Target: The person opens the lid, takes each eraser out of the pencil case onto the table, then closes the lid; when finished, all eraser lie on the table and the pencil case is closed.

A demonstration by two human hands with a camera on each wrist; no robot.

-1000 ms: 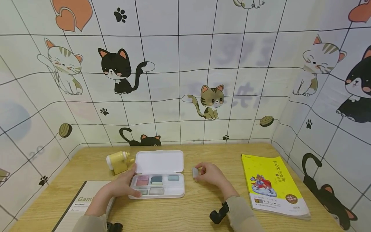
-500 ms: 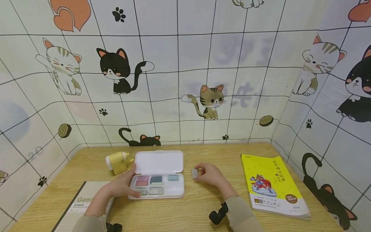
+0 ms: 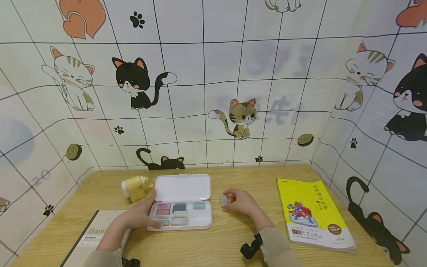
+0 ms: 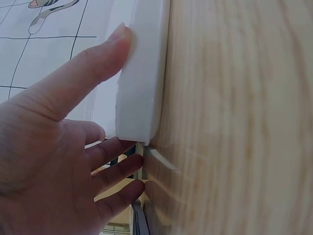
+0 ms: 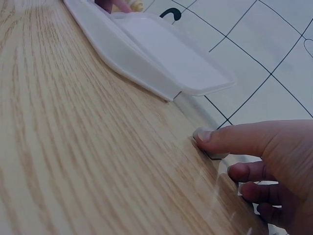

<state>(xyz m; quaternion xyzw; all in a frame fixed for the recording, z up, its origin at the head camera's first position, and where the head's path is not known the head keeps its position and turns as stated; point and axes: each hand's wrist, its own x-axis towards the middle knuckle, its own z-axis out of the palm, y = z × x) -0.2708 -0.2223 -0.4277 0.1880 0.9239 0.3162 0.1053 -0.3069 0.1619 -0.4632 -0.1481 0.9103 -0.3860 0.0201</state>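
An open white plastic case (image 3: 207, 221) lies on the table with its lid (image 3: 182, 187) folded back. Inside are small pink (image 3: 163, 209), teal (image 3: 179, 208), light blue (image 3: 199, 205) and greyish blocks (image 3: 179, 221). My left hand (image 3: 141, 214) holds the case's left end, thumb over the front rim and fingers along the side. In the left wrist view the thumb (image 4: 110, 54) touches the white wall. To the right of the case, my right hand (image 3: 241, 201) pinches a small grey block (image 3: 224, 200) at the table surface. The fingers partly hide that block in the right wrist view.
A yellow bottle-shaped object (image 3: 136, 188) with a white end stands behind my left hand. A notebook (image 3: 90, 233) lies partly under the left forearm. At the right is a yellow book (image 3: 301, 211). Cat-patterned cloth (image 3: 186, 96) walls the table's back and sides.
The head view shifts very slightly. Both hands, the case and the grey block keep their places.
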